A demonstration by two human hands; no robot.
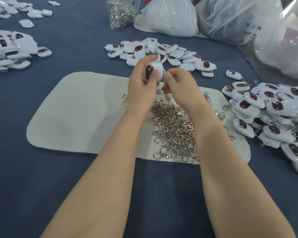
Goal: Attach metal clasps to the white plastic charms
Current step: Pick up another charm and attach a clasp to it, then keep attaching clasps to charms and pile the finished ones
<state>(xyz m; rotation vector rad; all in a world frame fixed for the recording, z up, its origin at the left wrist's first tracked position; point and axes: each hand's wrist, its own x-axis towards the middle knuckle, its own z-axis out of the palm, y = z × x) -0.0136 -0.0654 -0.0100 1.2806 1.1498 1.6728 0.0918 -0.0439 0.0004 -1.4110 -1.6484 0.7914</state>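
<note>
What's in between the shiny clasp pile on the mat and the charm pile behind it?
In the head view, both hands: the left hand grips a white charm, and the right hand pinches at its edge.

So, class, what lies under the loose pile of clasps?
A white mat, itself on the blue cloth. The clasps and the forearms cover part of the mat, so anything else beneath is hidden.

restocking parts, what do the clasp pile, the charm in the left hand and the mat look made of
Clasp pile: metal, polished silver finish, bright glints. Charm in the left hand: hard glossy white plastic, smooth highlights; its dark oval face is unclear. Mat: matte off-white, probably felt or foam, no shine.
</note>
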